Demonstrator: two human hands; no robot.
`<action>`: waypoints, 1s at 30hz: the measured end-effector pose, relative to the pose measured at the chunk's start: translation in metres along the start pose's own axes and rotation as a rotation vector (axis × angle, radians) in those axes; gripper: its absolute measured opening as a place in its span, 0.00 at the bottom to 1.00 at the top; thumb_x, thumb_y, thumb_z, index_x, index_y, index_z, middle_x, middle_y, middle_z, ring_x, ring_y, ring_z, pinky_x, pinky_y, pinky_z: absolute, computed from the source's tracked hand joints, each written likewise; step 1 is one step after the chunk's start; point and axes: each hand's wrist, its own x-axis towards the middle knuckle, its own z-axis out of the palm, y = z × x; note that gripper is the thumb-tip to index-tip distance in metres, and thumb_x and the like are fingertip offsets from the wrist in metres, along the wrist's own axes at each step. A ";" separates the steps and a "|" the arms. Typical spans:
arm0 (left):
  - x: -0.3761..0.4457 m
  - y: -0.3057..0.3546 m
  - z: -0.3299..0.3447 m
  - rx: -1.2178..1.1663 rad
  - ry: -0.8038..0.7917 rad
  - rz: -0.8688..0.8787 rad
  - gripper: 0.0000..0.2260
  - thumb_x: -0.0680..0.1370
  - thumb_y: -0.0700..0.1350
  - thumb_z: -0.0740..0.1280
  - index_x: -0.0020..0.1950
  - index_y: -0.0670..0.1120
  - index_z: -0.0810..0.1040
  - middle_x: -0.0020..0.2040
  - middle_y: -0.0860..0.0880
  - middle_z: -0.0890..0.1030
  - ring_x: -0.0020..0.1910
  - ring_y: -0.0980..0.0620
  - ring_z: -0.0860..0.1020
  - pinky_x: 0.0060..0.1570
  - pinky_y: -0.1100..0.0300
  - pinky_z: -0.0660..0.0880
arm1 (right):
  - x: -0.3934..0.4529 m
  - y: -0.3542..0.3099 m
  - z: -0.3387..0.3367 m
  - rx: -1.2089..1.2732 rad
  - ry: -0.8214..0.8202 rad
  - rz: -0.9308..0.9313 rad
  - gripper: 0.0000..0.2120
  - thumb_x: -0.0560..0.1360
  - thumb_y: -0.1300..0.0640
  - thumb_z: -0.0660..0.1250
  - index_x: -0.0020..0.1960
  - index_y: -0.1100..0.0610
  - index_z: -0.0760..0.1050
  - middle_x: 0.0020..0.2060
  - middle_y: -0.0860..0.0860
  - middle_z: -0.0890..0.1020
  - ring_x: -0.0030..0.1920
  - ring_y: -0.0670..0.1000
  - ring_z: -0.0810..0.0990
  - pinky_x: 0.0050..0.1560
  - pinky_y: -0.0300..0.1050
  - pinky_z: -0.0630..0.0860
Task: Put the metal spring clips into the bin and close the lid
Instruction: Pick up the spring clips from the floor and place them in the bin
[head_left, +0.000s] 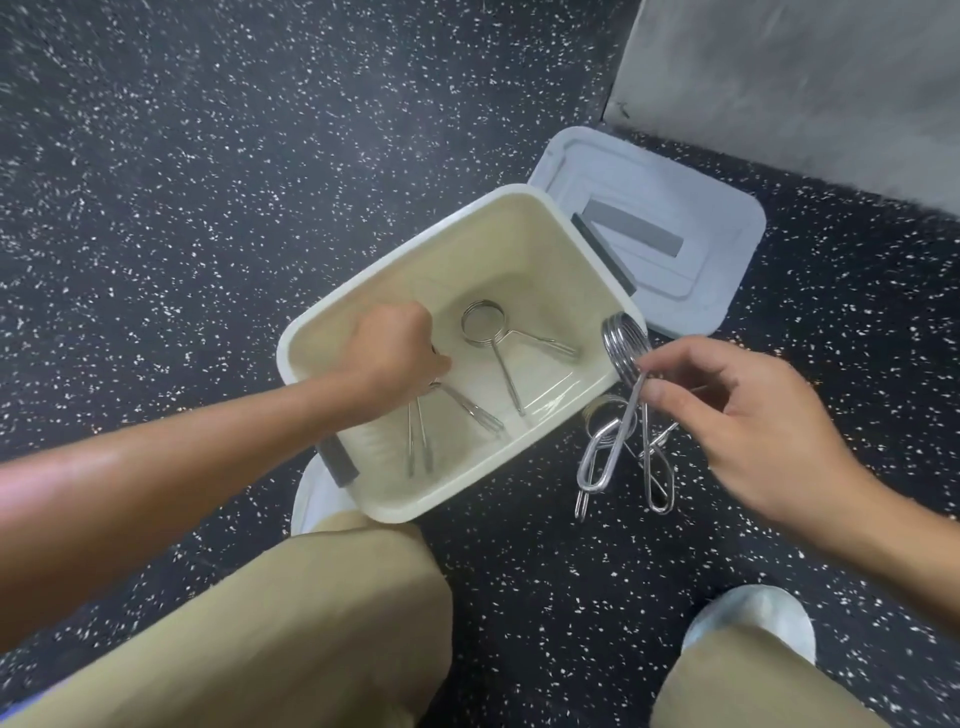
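you are crouching over a cream bin (332, 332) that is sitting open on the dark speckled floor (182, 182), with your tan trouser legs (311, 623) and the toes of two white shoes (753, 618) showing at the bottom of the view. your left hand (395, 353) is reaching down inside the bin, curled into a loose fist around the coil end of a spring clip (457, 410) whose two handles are pointing toward you along the bin's bottom; the fingers themselves are hidden under the back of the hand, so you cannot tell how tightly they are closing. a second clip (498, 338) is lying flat on the bin's bottom just beside that hand, its ring toward the far side. your right hand (748, 415) is hovering outside the bin, just past its right rim, pinching a third clip (626, 364) between thumb and fingertips with the other fingers spread loosely; its coil is sitting up near the rim and its handles are hanging down. one more clip (605, 415) is lying on the floor right beneath it, partly hidden. the pale lid (717, 223) is lying upside down on the floor, touching the bin's far right side, near the foot of a grey wall (805, 78).
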 end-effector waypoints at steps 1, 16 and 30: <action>0.001 -0.001 0.002 0.008 -0.007 0.007 0.22 0.71 0.44 0.73 0.26 0.43 0.63 0.23 0.48 0.61 0.25 0.47 0.63 0.27 0.58 0.61 | 0.000 0.000 0.001 -0.002 -0.004 0.004 0.05 0.76 0.55 0.70 0.48 0.45 0.81 0.42 0.38 0.84 0.39 0.42 0.81 0.40 0.30 0.73; 0.003 -0.011 0.000 0.074 -0.065 0.067 0.23 0.74 0.46 0.72 0.27 0.44 0.61 0.26 0.47 0.66 0.32 0.41 0.70 0.32 0.57 0.67 | 0.016 -0.011 0.015 0.000 -0.030 -0.016 0.04 0.76 0.55 0.71 0.49 0.46 0.81 0.41 0.38 0.84 0.36 0.40 0.81 0.37 0.28 0.71; -0.046 -0.031 -0.033 0.111 0.000 0.190 0.15 0.80 0.57 0.65 0.51 0.45 0.78 0.45 0.46 0.84 0.39 0.45 0.80 0.38 0.53 0.78 | 0.080 -0.052 0.031 -0.382 -0.162 -0.319 0.03 0.77 0.54 0.70 0.49 0.48 0.81 0.45 0.43 0.81 0.42 0.40 0.78 0.47 0.34 0.74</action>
